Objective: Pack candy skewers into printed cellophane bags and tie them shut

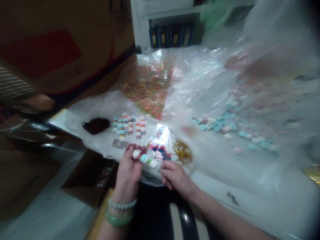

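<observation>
My left hand [129,168] is closed around one end of a skewer of marshmallow-like candies [144,158], a row of white, blue and green pieces. My right hand [173,175] is pinched at the skewer's other end; whatever lies between those fingers is too small and blurred to make out. Just beyond the hands are small packets in red, blue and white [161,152] and a clear shiny plastic sleeve [163,132]. Finished-looking candy sticks [123,126] in pink, blue and white lie further back. A bundle of gold twist ties [183,151] is right of the packets.
Loose pastel candies [220,125] spread over plastic sheeting [200,83] on the right. Behind lies a clear bag of orange and green sweets [150,90]. A dark object [97,126] rests at left, near an open carton [87,178]. Another person's arm [37,101] shows at far left.
</observation>
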{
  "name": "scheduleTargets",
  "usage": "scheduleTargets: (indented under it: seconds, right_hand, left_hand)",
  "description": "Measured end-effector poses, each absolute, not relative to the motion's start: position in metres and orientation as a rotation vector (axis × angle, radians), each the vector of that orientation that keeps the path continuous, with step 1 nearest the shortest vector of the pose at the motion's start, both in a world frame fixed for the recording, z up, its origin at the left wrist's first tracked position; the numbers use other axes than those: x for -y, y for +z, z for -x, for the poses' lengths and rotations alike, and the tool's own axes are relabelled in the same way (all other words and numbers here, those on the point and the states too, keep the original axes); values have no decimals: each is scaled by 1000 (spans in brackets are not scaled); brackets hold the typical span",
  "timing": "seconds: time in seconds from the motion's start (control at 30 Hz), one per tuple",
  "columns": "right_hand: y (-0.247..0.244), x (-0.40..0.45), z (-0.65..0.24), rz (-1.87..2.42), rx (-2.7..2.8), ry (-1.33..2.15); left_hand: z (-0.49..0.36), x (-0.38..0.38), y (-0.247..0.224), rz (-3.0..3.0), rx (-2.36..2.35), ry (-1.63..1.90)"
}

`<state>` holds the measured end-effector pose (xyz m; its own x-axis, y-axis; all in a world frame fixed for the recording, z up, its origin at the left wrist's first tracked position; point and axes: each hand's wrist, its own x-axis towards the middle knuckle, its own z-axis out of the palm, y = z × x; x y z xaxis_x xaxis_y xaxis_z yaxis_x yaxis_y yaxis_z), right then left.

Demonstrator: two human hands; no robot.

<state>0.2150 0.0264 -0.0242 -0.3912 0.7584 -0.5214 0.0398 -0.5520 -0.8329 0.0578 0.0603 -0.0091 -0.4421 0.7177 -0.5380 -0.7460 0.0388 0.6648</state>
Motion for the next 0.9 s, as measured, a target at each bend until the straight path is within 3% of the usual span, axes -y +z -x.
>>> scheduleTargets:
  seconds: [0.27,0.57,0.73,0.9]
  right_hand:
    - [-34,-26,-202,1434,1466,1679]
    - [-31,-32,-209,1371,1447,1736]
    - [-33,-36,-228,1259,1124,1929]
    - [-32,-47,-223,1152,898,1855]
  left_hand:
    - [-74,-58,-18,-3,-1204,1780]
    - [-56,-65,-10,15,-1181,1579]
    - [-29,-63,-2,52,-1251,1508]
    - [-40,-55,-7,-65,-1378,1424]
